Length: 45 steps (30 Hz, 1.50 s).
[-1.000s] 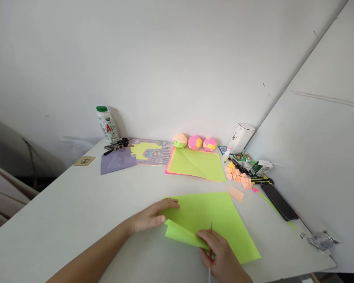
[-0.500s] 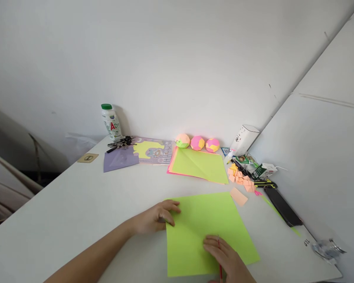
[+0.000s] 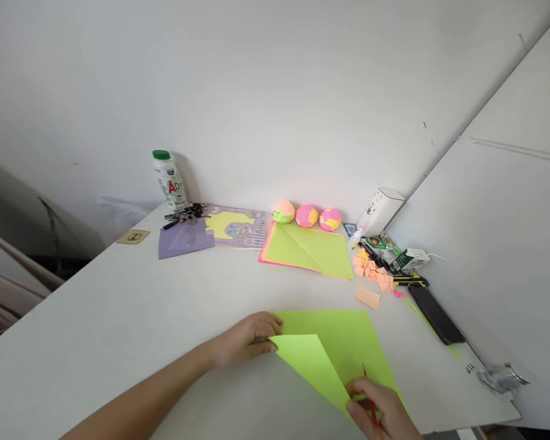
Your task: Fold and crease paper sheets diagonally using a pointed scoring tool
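A sheet of bright green paper point(image 3: 352, 333) lies on the white table in front of me, its near left part lifted and folded over in a slanting flap. At the left end of the fold, my left hand point(image 3: 252, 336) pinches the sheet between thumb and fingers. Lower right, my right hand point(image 3: 380, 406) grips the flap's near corner by its edge. A slim red pen-like stick point(image 3: 373, 414) is also held in that hand, its thin tip pointing up; its exact kind is unclear.
Further back lie a stack of coloured paper point(image 3: 307, 247), three paper balls point(image 3: 307, 216), a stencil ruler point(image 3: 256, 229), keys point(image 3: 186, 214) and a white bottle point(image 3: 169, 183). On the right are folded peach pieces point(image 3: 373, 272), a peach slip point(image 3: 368, 297), a black phone point(image 3: 435, 315) and a jar point(image 3: 503, 377).
The green sheet lay flat before; its near left corner is now raised and folded over. My right hand has moved right with the red stick and taken hold of the paper.
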{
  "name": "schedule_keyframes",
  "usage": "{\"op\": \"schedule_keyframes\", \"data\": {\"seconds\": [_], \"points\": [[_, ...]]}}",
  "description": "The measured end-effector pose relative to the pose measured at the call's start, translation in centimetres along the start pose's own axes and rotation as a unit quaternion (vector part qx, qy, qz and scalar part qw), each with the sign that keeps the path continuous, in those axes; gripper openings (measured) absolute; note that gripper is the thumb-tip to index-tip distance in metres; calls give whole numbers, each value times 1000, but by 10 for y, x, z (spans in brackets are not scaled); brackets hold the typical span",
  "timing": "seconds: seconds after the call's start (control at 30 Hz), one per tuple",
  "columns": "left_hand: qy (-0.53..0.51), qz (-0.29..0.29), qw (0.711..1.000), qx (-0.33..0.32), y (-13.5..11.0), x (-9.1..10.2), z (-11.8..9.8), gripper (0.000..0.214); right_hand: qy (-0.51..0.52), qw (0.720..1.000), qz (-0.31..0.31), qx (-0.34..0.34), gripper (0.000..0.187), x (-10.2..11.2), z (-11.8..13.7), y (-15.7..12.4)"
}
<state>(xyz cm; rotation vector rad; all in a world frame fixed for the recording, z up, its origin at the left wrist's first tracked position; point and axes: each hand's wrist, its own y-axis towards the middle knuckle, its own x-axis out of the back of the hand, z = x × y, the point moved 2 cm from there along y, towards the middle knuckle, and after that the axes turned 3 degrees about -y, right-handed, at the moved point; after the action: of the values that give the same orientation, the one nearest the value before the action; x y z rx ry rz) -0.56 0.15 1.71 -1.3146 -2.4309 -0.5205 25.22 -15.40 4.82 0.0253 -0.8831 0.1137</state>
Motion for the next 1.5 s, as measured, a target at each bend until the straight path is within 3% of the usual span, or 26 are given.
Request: {"op": "schedule_keyframes", "data": {"seconds": [0.1, 0.2, 0.37, 0.63, 0.87, 0.97, 1.03, 1.23, 1.33, 1.5], "points": [[31, -30, 999, 15, 3, -8, -3, 34, -20, 999, 44, -10, 23, 14, 15, 25], [66, -67, 995, 44, 5, -13, -5, 36, -14, 998, 59, 20, 37, 19, 26, 58], [119, -125, 981, 90, 5, -16, -2, 31, 37, 998, 54, 21, 42, 11, 8, 101], [155, -220, 955, 122, -2, -18, 4, 27, 63, 998, 19, -9, 40, 5, -23, 118], [273, -258, 926, 19, -4, -27, 8, 27, 57, 998, -26, -8, 36, -7, -39, 122], [371, -237, 898, -8, -2, -33, 4, 33, 49, 998, -45, -13, 33, -8, -44, 121], [425, -193, 884, -19, -1, -39, -2, 40, 40, 997, -58, -9, 30, -10, -45, 120], [442, -40, 896, -22, 1, -53, -15, 64, 20, 995, -93, 7, 20, -14, -53, 118], [425, -18, 905, -22, -1, -54, -9, 69, 36, 993, -113, 12, 23, -13, -58, 119], [443, -22, 895, -49, -5, -54, -3, 64, 4, 993, -111, 38, 16, -7, -57, 121]]}}
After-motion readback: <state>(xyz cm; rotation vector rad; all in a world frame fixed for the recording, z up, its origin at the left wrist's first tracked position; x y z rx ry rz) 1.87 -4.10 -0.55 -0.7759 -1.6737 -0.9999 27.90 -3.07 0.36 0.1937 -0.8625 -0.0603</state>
